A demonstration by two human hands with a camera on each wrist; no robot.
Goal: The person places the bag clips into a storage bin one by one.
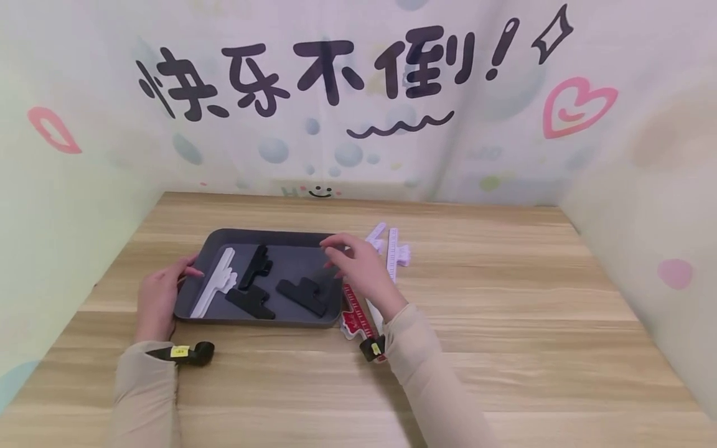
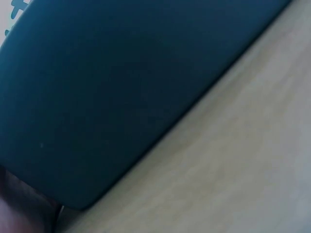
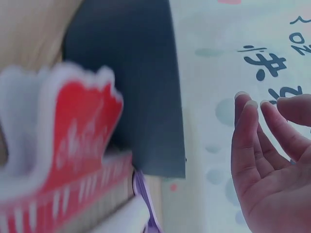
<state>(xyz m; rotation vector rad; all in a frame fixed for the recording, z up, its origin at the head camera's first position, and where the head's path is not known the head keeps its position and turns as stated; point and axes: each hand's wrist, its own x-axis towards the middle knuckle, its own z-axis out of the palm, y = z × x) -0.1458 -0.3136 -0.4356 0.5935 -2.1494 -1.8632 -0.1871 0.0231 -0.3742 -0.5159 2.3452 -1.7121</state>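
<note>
A dark grey tray (image 1: 269, 322) lies on the table. My left hand (image 1: 159, 295) is at its left side and pinches the rim, one digit reaching over the edge. In the left wrist view the tray's outer wall (image 2: 131, 97) fills much of the picture. Over the tray's right rim hovers my right hand (image 1: 358, 267), fingers loosely bent with nothing between them; the right wrist view shows the hand (image 3: 277, 165) empty too. Inside the tray are a white clip (image 1: 213, 289) and three black clips, one of them a black clip (image 1: 305, 294) nearest the right hand.
Right of the tray, partly under my right forearm, lies a red clip (image 1: 358, 311) with ruler-like marks. Purple clips (image 1: 400, 254) lie farther back. A printed cloth (image 1: 336, 155) stands behind the wooden table (image 1: 504, 311) and along both sides.
</note>
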